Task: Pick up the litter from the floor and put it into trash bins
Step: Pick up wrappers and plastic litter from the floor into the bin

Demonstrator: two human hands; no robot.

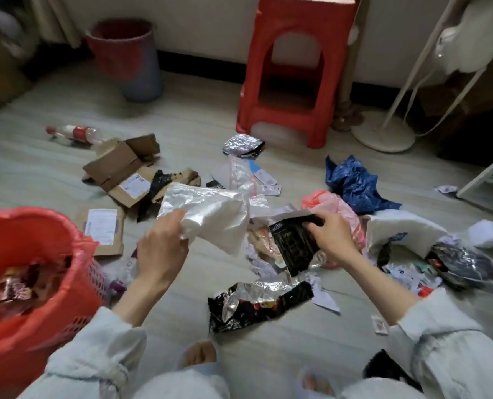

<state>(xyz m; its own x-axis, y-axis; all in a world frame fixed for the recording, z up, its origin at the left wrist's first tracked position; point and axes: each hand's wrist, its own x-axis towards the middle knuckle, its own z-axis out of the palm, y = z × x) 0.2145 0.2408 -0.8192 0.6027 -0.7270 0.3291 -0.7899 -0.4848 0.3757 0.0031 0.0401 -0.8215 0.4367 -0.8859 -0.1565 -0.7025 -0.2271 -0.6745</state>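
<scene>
My left hand [162,249] grips a crumpled white plastic bag [210,214], held up over the floor. My right hand [333,234] pinches the top of a black foil packet [294,246] that hangs above a heap of wrappers. A red-lined trash bin [32,286] stands at my lower left with wrappers inside. A second bin [127,56], lined red, stands far back by the wall. Litter covers the floor: a black and silver wrapper [256,300], torn cardboard [121,171], a blue bag [351,182], a plastic bottle [72,133].
A red plastic stool [294,76] stands at the back centre, with a white fan stand [383,133] to its right. Paper scraps and foil packets [464,263] lie at the right. My knees and bare feet fill the bottom edge.
</scene>
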